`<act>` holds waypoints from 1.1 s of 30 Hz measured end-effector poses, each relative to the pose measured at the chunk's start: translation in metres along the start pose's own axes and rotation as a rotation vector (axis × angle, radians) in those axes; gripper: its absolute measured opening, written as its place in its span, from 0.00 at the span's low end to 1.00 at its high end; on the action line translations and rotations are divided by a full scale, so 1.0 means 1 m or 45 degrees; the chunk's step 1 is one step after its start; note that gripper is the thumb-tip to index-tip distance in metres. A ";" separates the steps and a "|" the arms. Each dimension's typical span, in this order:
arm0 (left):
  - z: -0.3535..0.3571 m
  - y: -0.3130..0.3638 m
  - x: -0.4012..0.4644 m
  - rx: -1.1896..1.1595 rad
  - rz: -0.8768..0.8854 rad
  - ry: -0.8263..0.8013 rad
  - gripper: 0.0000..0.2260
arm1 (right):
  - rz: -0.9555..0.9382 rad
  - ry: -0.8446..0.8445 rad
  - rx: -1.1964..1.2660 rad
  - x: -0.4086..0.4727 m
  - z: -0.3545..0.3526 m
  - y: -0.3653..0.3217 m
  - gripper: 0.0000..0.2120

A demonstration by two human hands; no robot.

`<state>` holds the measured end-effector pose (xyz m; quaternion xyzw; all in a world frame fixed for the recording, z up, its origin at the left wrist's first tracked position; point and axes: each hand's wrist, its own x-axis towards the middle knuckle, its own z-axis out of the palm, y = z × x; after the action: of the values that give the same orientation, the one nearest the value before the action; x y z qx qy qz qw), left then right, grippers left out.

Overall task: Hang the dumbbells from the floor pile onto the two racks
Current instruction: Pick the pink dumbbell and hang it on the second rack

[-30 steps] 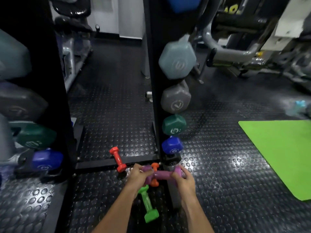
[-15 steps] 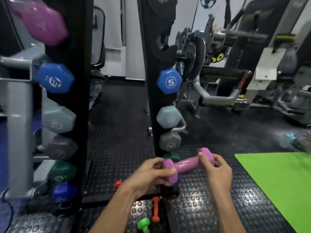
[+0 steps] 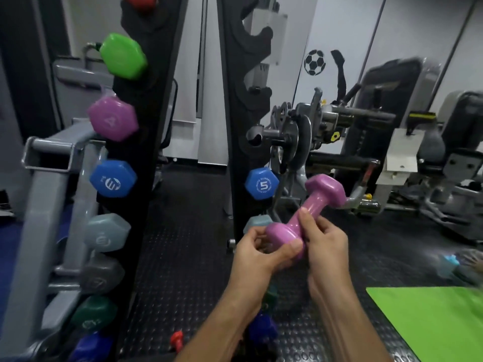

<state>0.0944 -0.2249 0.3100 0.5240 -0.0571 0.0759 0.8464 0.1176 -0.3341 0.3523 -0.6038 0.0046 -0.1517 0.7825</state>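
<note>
Both hands hold a purple dumbbell (image 3: 311,207), tilted with its far end up and to the right, in front of the right rack (image 3: 236,121). My left hand (image 3: 261,253) grips its near head. My right hand (image 3: 322,237) wraps the handle. The right rack shows empty hooks at the top, a blue dumbbell marked 5 (image 3: 262,183) and a pale one below it. On the left rack (image 3: 154,126) hang green (image 3: 122,56), purple (image 3: 113,118), blue (image 3: 113,178), pale, grey and dark green dumbbells. A red dumbbell (image 3: 177,340) lies on the floor between the racks.
A weight machine with plates (image 3: 303,137) stands right behind the right rack. A green mat (image 3: 428,320) lies on the studded rubber floor at the lower right. A grey metal frame (image 3: 44,163) stands beside the left rack.
The purple dumbbell has come up from the floor pile to about chest height. My right hand slid from its far head to the handle, and the view tilted up toward the upper hooks.
</note>
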 end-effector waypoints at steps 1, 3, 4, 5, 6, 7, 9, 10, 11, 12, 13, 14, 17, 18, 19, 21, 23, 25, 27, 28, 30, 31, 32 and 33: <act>0.000 0.009 0.005 0.066 0.030 -0.037 0.27 | -0.004 -0.023 0.001 0.006 0.004 -0.007 0.09; -0.005 0.028 0.018 0.204 0.122 -0.114 0.22 | -0.004 -0.048 0.009 0.018 0.013 -0.023 0.10; -0.008 0.037 0.026 0.287 0.197 -0.104 0.19 | -0.004 -0.059 0.017 0.026 0.018 -0.033 0.09; -0.013 0.047 0.036 0.363 0.288 -0.038 0.16 | 0.007 -0.070 0.021 0.035 0.022 -0.045 0.08; -0.017 0.057 0.046 0.408 0.382 0.067 0.13 | 0.031 -0.082 0.013 0.043 0.028 -0.056 0.07; -0.022 0.067 0.057 0.444 0.468 0.192 0.09 | 0.048 -0.095 -0.026 0.050 0.033 -0.068 0.07; -0.026 0.088 0.077 0.512 0.580 0.385 0.08 | 0.039 -0.134 -0.160 0.063 0.045 -0.091 0.08; -0.026 0.098 0.086 0.533 0.584 0.416 0.10 | 0.030 -0.161 -0.224 0.070 0.051 -0.101 0.08; -0.026 0.107 0.095 0.532 0.562 0.407 0.13 | 0.030 -0.187 -0.270 0.076 0.058 -0.110 0.08; -0.025 0.114 0.103 0.521 0.526 0.377 0.17 | 0.039 -0.211 -0.312 0.082 0.065 -0.118 0.08; -0.023 0.120 0.111 0.516 0.501 0.346 0.19 | 0.037 -0.224 -0.368 0.088 0.072 -0.124 0.08; -0.021 0.125 0.118 0.525 0.483 0.315 0.22 | 0.028 -0.230 -0.432 0.093 0.078 -0.129 0.08; -0.017 0.133 0.128 0.515 0.426 0.215 0.26 | 0.022 -0.261 -0.580 0.110 0.095 -0.139 0.13; -0.017 0.134 0.130 0.505 0.408 0.191 0.27 | 0.026 -0.276 -0.602 0.115 0.100 -0.142 0.15; -0.018 0.134 0.133 0.500 0.394 0.172 0.27 | 0.026 -0.288 -0.612 0.120 0.103 -0.144 0.16; -0.021 0.134 0.138 0.491 0.373 0.143 0.27 | 0.030 -0.306 -0.609 0.127 0.109 -0.150 0.16; -0.024 0.133 0.142 0.458 0.354 0.125 0.28 | 0.040 -0.315 -0.591 0.131 0.112 -0.156 0.13; -0.025 0.130 0.143 0.447 0.360 0.119 0.29 | 0.042 -0.314 -0.578 0.135 0.109 -0.159 0.17; -0.025 0.129 0.144 0.452 0.364 0.122 0.29 | 0.075 -0.310 -0.591 0.141 0.105 -0.159 0.18; -0.025 0.129 0.143 0.452 0.361 0.122 0.29 | 0.091 -0.312 -0.594 0.145 0.104 -0.159 0.18; -0.026 0.129 0.143 0.451 0.358 0.122 0.29 | 0.114 -0.265 -0.613 0.151 0.104 -0.156 0.14; -0.026 0.130 0.144 0.453 0.359 0.121 0.30 | 0.130 -0.241 -0.595 0.154 0.105 -0.154 0.12; -0.025 0.130 0.143 0.460 0.357 0.122 0.29 | 0.146 -0.219 -0.571 0.158 0.106 -0.153 0.11; -0.025 0.130 0.144 0.469 0.358 0.127 0.29 | 0.164 -0.216 -0.556 0.162 0.107 -0.152 0.09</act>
<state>0.2113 -0.1356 0.4382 0.6520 -0.0728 0.2279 0.7194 0.2574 -0.3063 0.5534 -0.7678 0.0102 -0.0458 0.6390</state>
